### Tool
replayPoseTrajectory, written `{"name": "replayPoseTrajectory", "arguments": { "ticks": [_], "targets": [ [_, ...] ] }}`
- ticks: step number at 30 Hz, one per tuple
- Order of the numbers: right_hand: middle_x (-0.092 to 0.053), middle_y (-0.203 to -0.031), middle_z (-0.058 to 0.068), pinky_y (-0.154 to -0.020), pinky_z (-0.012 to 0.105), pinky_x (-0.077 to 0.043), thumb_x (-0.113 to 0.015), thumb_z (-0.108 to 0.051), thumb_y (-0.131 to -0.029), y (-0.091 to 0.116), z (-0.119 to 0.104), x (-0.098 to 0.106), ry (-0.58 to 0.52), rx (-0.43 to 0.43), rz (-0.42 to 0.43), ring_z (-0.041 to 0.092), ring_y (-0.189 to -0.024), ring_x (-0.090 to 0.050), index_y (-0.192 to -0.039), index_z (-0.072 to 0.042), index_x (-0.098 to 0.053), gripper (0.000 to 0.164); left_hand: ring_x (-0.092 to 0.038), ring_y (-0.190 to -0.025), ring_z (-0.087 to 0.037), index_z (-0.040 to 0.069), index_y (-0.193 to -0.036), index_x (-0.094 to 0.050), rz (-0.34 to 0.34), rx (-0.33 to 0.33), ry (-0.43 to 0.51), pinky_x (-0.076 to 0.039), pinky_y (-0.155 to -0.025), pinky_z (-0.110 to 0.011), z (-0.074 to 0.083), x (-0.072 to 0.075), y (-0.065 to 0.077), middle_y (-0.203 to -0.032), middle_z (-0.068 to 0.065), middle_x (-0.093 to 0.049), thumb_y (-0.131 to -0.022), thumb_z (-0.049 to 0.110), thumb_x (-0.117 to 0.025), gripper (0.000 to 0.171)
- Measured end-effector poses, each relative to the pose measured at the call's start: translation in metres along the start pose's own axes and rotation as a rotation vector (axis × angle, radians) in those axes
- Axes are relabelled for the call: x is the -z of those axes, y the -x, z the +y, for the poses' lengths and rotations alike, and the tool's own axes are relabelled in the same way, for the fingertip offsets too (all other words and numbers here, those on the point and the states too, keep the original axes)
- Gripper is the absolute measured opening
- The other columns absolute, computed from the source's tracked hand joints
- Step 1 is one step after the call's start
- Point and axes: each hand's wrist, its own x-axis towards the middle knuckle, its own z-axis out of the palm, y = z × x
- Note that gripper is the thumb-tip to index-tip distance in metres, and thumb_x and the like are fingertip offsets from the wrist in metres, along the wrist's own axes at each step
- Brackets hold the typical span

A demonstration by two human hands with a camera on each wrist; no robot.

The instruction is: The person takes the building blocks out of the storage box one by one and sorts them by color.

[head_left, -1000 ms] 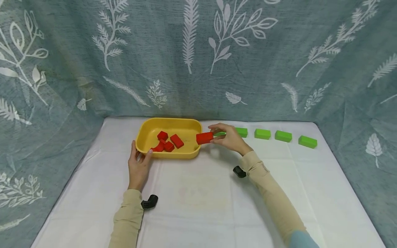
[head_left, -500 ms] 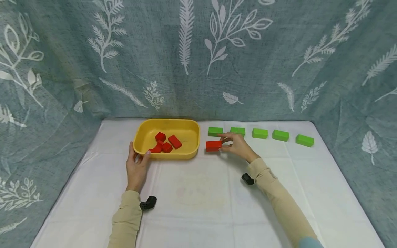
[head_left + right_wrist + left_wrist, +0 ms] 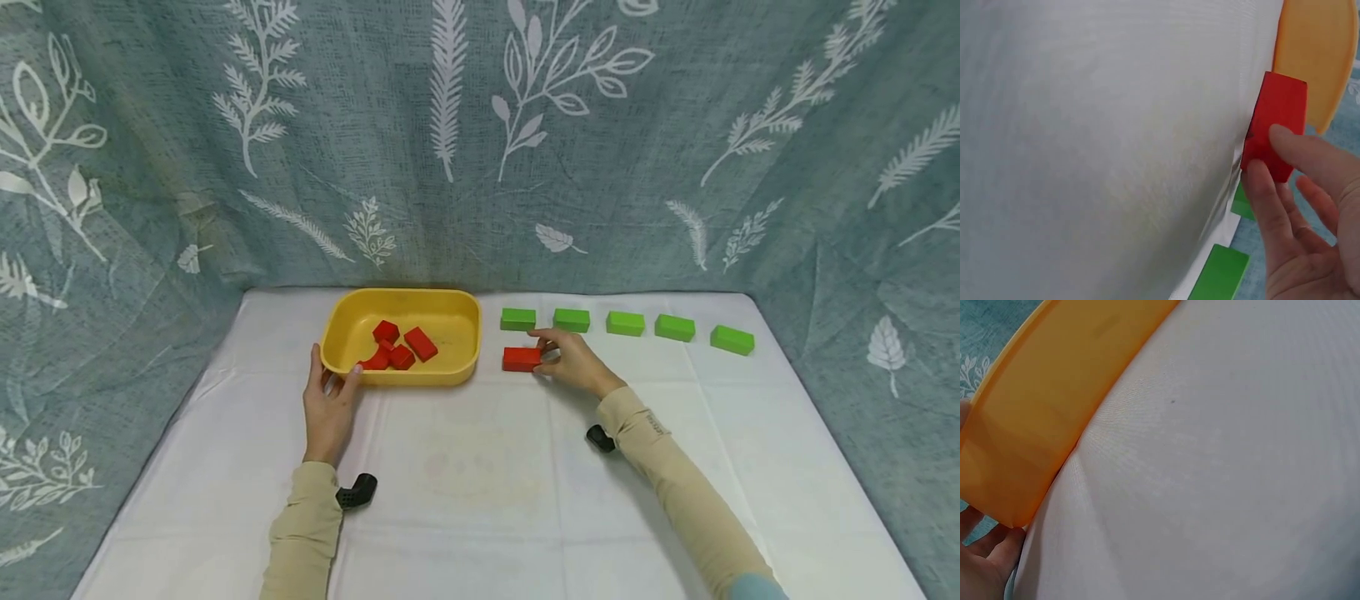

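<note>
The right hand (image 3: 573, 365) pinched the small red plastic block (image 3: 521, 359) on the white table (image 3: 480, 500); it could bump the green blocks (image 3: 518, 319). The left hand (image 3: 327, 408) held the yellow plastic tub (image 3: 352, 367) with curled fingers.

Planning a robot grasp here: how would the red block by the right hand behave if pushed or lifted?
The red block looks rigid with flat faces, so it should slide, not roll. Lying flat, it is unlikely to tip. The right hand pinches it with fingertips, so probably light.
</note>
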Motion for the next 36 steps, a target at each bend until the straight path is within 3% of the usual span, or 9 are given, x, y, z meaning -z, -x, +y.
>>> {"name": "replayPoseTrajectory", "arguments": {
  "ticks": [8, 14, 21, 26, 31, 36],
  "targets": [
    [-0.062, -0.103, 0.014, -0.082, 0.034, -0.059, -0.081, 0.001, -0.077, 0.000, -0.002, -0.004, -0.029, -0.031, 0.008, 0.029, -0.100, -0.063, -0.144, 0.003, -0.043, 0.077, -0.030, -0.144, -0.024, 0.023, -0.159, -0.007, 0.001, -0.012, 0.022, -0.033, -0.114, -0.036, 0.002, 0.002, 0.001, -0.163, 0.000, -0.013, -0.096, 0.027, -0.064, 0.084],
    [-0.060, -0.116, 0.019, -0.090, 0.041, -0.055, -0.081, -0.004, -0.078, -0.004, -0.014, 0.003, -0.028, -0.049, 0.023, 0.030, -0.108, -0.059, -0.146, 0.001, -0.042, 0.078, -0.029, -0.144, -0.022, 0.026, -0.158, -0.008, 0.007, 0.004, -0.004, -0.033, -0.115, -0.034, 0.001, 0.003, -0.001, -0.164, 0.003, -0.012, -0.095, 0.029, -0.064, 0.085],
    [-0.063, -0.111, 0.024, -0.086, 0.046, -0.055, -0.078, -0.007, -0.083, -0.029, -0.058, -0.010, -0.029, 0.105, 0.134, 0.037, -0.104, -0.060, -0.136, 0.004, -0.053, 0.059, -0.030, -0.144, -0.025, 0.022, -0.159, -0.008, 0.014, -0.021, 0.003, -0.033, -0.114, -0.035, 0.000, 0.003, -0.003, -0.163, 0.000, -0.014, -0.095, 0.031, -0.064, 0.085],
    [-0.062, -0.113, 0.024, -0.086, 0.042, -0.056, -0.076, -0.007, -0.086, -0.054, -0.085, -0.035, -0.067, 0.159, 0.131, 0.037, -0.103, -0.060, -0.134, 0.005, -0.054, 0.055, -0.031, -0.143, -0.027, 0.022, -0.159, -0.008, -0.004, -0.017, 0.006, -0.035, -0.112, -0.034, -0.001, 0.002, -0.002, -0.163, -0.002, -0.014, -0.095, 0.032, -0.065, 0.087],
    [-0.061, -0.119, 0.022, -0.090, 0.039, -0.055, -0.074, -0.007, -0.087, -0.077, -0.105, -0.062, -0.027, 0.089, 0.050, 0.033, -0.107, -0.060, -0.137, 0.004, -0.051, 0.056, -0.032, -0.143, -0.027, 0.023, -0.159, -0.008, -0.002, -0.007, 0.011, -0.036, -0.112, -0.034, -0.002, 0.004, -0.001, -0.163, -0.002, -0.016, -0.095, 0.032, -0.065, 0.086],
    [-0.063, -0.122, 0.016, -0.093, 0.035, -0.054, -0.078, -0.018, -0.085, -0.096, -0.124, -0.090, 0.207, -0.078, -0.052, 0.026, -0.107, -0.062, -0.141, 0.000, -0.048, 0.067, -0.033, -0.142, -0.027, 0.022, -0.159, -0.008, -0.015, -0.014, 0.018, -0.036, -0.112, -0.034, -0.001, 0.004, 0.001, -0.163, -0.003, -0.016, -0.095, 0.030, -0.065, 0.086]
  ]
}}
